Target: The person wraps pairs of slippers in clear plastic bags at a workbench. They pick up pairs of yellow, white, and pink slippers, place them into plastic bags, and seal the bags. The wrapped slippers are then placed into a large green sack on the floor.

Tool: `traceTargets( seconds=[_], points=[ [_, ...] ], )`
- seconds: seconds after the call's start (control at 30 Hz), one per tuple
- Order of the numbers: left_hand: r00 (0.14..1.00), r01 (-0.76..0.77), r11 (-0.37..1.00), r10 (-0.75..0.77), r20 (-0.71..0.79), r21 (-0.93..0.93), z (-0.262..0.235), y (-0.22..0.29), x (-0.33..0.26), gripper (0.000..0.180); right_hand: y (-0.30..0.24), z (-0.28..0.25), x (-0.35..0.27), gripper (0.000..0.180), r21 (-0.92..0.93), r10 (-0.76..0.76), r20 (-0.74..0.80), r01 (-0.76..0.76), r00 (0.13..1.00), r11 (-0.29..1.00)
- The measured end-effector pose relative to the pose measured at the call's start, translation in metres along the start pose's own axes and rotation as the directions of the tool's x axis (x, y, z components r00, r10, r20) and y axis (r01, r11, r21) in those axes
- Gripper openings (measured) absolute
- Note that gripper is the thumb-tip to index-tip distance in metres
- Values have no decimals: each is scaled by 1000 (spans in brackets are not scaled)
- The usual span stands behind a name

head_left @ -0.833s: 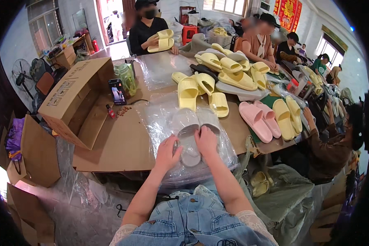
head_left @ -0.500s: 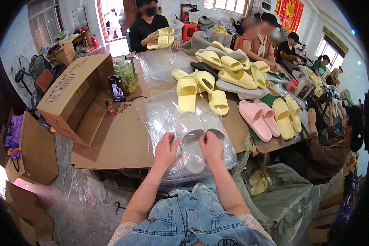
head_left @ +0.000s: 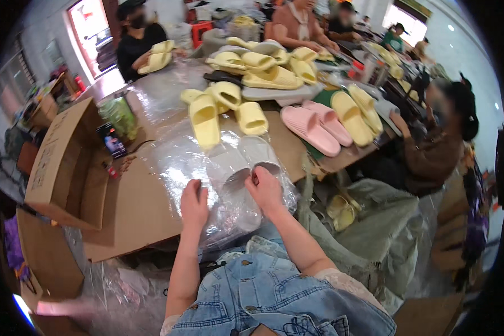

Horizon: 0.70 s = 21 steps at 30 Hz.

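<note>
Partly beneath the right hand (head_left: 266, 191) (fingers bent) lie the grey slippers (head_left: 228, 161).

Cardboard box (head_left: 53, 159): dark printing (head_left: 39, 172) is running along its side, looking too blurry to read.
Phone screen (head_left: 112, 141): it is glowing, but any words are looking too small.
Blue denim (head_left: 246, 283): dark loopy lines (head_left: 289, 315) are showing, looking too fuzzy to read.

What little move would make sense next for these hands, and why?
Probably bring the left hand in beside the grey slippers to help steady the pair: it is over the clear plastic, a little apart from them, its thumb and fingers parted, while the right hand is right up at them.
</note>
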<state>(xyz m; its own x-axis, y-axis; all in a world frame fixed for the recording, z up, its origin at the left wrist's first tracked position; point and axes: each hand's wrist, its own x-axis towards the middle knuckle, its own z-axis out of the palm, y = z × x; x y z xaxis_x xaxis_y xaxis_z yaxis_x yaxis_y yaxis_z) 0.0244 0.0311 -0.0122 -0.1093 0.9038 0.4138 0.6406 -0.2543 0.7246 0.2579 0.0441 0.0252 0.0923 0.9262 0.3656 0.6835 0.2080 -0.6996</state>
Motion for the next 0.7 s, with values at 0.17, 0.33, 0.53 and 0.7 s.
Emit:
traceTargets(
  seconds=[0.17, 0.33, 0.53, 0.7],
  points=[
    [1000, 21, 997, -21, 10, -72, 3, -3, 1, 38, 55, -47, -27, 19, 267, 125, -239, -59, 963, 962],
    [999, 5, 999, -4, 36, -35, 1, 4, 3, 38, 145, -135, -12, 22, 733, 283, -415, 133, 865, 668],
    [998, -40, 998, 37, 56, 48, -5, 10, 1, 38, 212, -256, 8, 31, 862, 511, -354, 62, 784, 502],
    [996, -30, 997, 24, 90, 69, -2, 12, 3, 39, 331, -356, -29, 40, 220, 382, -234, -334, 894, 917]
  ],
)
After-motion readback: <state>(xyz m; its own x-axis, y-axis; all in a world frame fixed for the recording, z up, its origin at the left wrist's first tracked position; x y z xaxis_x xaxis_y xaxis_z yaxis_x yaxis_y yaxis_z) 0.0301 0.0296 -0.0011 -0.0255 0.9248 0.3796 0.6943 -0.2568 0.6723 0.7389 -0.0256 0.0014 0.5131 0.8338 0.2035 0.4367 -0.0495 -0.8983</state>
